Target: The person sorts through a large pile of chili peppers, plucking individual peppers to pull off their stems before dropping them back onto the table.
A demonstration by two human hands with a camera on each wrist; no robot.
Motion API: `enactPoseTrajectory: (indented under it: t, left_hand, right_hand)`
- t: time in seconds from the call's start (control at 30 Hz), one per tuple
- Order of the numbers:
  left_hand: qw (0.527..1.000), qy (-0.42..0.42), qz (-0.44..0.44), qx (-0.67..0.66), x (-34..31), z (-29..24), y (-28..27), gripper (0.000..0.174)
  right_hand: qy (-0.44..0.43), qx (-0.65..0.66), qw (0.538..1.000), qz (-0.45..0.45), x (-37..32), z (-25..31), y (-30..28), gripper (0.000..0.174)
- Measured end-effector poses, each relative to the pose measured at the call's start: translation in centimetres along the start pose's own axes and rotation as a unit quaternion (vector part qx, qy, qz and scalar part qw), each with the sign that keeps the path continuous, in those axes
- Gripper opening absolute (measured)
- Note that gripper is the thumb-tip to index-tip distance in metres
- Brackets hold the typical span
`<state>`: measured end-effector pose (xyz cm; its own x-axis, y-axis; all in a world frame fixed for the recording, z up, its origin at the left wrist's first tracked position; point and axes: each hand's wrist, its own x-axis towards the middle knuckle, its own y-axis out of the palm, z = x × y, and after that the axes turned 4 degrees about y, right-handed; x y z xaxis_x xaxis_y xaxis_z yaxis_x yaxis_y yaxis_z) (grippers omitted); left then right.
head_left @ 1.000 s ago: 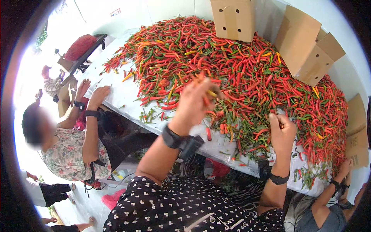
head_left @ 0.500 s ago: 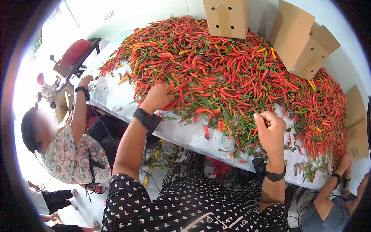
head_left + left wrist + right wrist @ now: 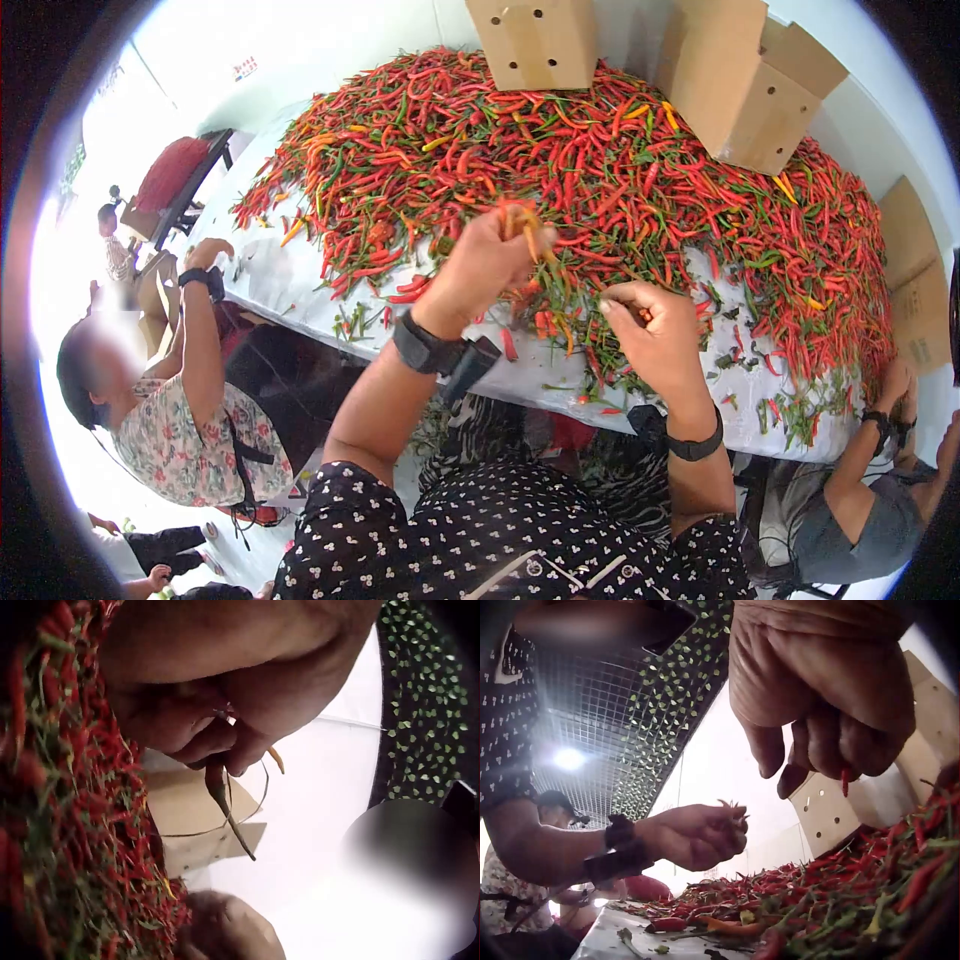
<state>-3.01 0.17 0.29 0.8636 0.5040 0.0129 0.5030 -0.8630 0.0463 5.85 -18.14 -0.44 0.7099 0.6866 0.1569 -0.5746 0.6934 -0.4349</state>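
In the head view my left hand (image 3: 478, 268) is lifted over the front of the chili heap (image 3: 480, 150), its curled fingers gripping orange and red chilies (image 3: 531, 238). A dark chili (image 3: 219, 793) hangs from those fingers in the left wrist view, with a thin curved strand beside it. To the right, my right hand (image 3: 655, 335) hovers above the heap's front edge, fingers curled and thumb apart from the index finger. One red chili tip (image 3: 845, 782) pokes out between its fingers in the right wrist view.
Cardboard boxes (image 3: 538, 45) (image 3: 740, 90) stand on the back of the heap, and another (image 3: 915, 285) is at the right. Green stems (image 3: 795, 415) lie on the white table cover (image 3: 480, 362). A person (image 3: 200, 430) sits left, another (image 3: 860, 500) right.
From low at the heap's left front, my left hand has risen and moved right, now with chilies visible in its fingers. My right hand appears slightly farther left; the whole head view has shifted.
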Motion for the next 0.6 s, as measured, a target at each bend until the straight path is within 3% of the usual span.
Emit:
enactPoseTrajectory:
  t: [0.07,0.23,0.37,0.43,0.53,0.6]
  left_hand:
    - [0.997,0.000,0.031,-0.074,-0.3,0.4,2.3,0.017]
    - [0.994,0.025,0.061,-0.086,-1.2,0.9,5.3,0.013]
    - [0.998,0.027,0.042,-0.028,-1.6,0.9,5.2,0.015]
    - [0.993,-0.032,0.049,-0.105,-1.9,0.7,5.1,0.015]
    - [0.982,-0.035,0.059,-0.177,-1.8,1.6,4.9,0.015]
    - [0.985,-0.008,0.039,-0.165,-1.9,1.9,4.9,0.016]
  right_hand:
    - [-0.037,0.004,0.999,0.006,-0.1,-0.2,0.1,0.011]
    - [0.000,0.009,1.000,0.026,-0.2,-0.3,-0.5,0.020]
    - [-0.008,0.002,0.999,0.041,-0.3,-0.1,-0.7,0.018]
    - [-0.009,0.004,0.999,0.034,-0.4,-0.1,-0.5,0.016]
    - [-0.056,0.010,0.998,0.013,-0.4,-0.1,-0.1,0.014]
    - [-0.011,-0.010,1.000,0.026,-0.6,0.5,-0.2,0.012]
